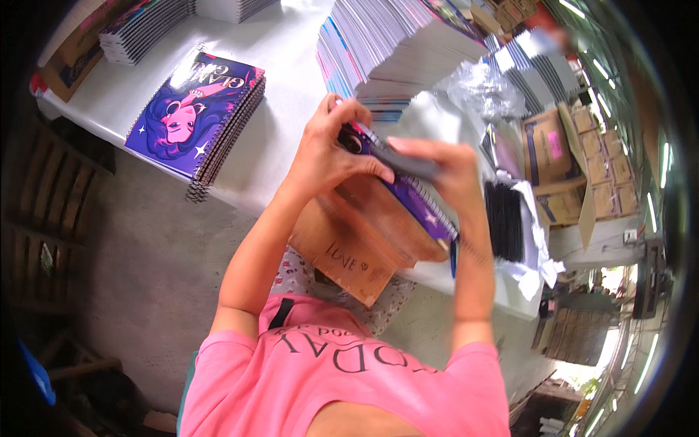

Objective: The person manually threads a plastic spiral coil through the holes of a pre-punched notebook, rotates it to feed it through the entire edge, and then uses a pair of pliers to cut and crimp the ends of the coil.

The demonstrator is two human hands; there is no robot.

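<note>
My left hand (pixel 326 149) grips the upper end of a purple notebook (pixel 411 195), its fingers and thumb closed on the cover. The notebook is tilted, with a spiral binding along its right edge. My right hand (pixel 455 175), smeared by motion, is closed around a dark grey tool (pixel 408 162) held across the notebook near the coil. The tool's kind is too blurred to tell. Under the notebook is a brown cardboard piece (pixel 349 251) with handwriting on it, at the table's front edge.
To the left, finished-looking purple spiral notebooks (pixel 196 120) lie stacked on the white table (pixel 273 109). A tall pile of page blocks (pixel 393 47) stands ahead. Black coils (pixel 504 222) lie at right, below clear plastic wrap (pixel 484 91). Cardboard boxes (pixel 550 156) stand beyond.
</note>
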